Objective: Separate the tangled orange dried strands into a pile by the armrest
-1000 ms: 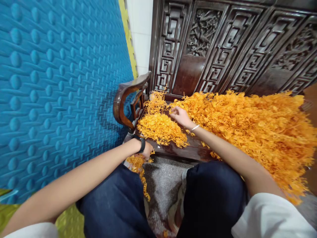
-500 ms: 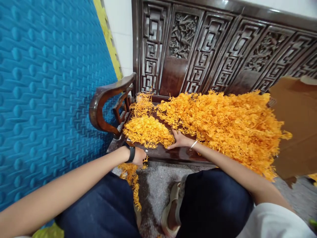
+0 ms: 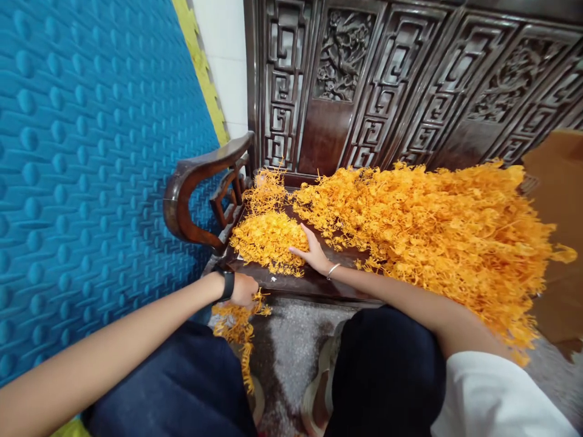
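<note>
My left hand (image 3: 243, 290), with a black watch on its wrist, is closed at the front edge of the bench. A bunch of orange curly plastic strands (image 3: 246, 355) hangs down from it. My right hand (image 3: 315, 250), wearing a pale bangle, has thumb and fingers spread against the right side of a small heap of yellow-orange curly pieces (image 3: 268, 238). That heap lies on the dark wooden bench seat (image 3: 291, 284). Behind it sits a looser tangle of orange strands (image 3: 266, 193).
A large orange pile (image 3: 446, 224) covers the bench to the right, beside brown cardboard (image 3: 558, 200). A curved wooden armrest (image 3: 175, 200) borders the left, near blue textured matting (image 3: 91, 182). The carved backrest (image 3: 328, 133) rises behind. My knees are close below the seat.
My right hand has moved left, and the small heap's right side is pushed in. My left hand has shifted slightly left, strands still in it. The view has turned a little.
</note>
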### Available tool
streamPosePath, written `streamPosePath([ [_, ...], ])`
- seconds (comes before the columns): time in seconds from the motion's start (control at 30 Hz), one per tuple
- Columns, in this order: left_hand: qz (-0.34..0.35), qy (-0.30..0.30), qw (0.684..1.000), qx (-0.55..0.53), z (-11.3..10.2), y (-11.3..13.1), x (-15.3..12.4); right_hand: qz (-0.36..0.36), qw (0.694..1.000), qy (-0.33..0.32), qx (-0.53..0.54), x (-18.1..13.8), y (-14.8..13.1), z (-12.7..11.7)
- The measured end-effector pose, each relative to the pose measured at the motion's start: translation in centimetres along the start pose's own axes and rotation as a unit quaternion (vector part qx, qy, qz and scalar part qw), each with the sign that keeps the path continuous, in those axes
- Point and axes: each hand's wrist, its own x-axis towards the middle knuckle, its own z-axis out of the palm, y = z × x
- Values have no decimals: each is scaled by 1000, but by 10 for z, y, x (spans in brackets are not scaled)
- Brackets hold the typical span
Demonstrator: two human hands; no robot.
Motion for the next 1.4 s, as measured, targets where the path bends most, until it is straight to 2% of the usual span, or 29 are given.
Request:
streamPosePath([
  [0.33, -7, 18, 999, -27, 15, -14, -3, -42, 999, -8, 12, 19, 8, 14],
  [0.83, -19, 10, 999, -35, 14, -15, -9, -46, 999, -9, 7, 40, -8, 40],
  [1.2, -17, 9, 998, -59, 10, -14, -16, -13, 997, 33, 64, 38, -9, 29],
  [1.4, -18, -1, 997, -78, 6, -10, -14, 43, 995, 15, 90, 39, -12, 24],
])
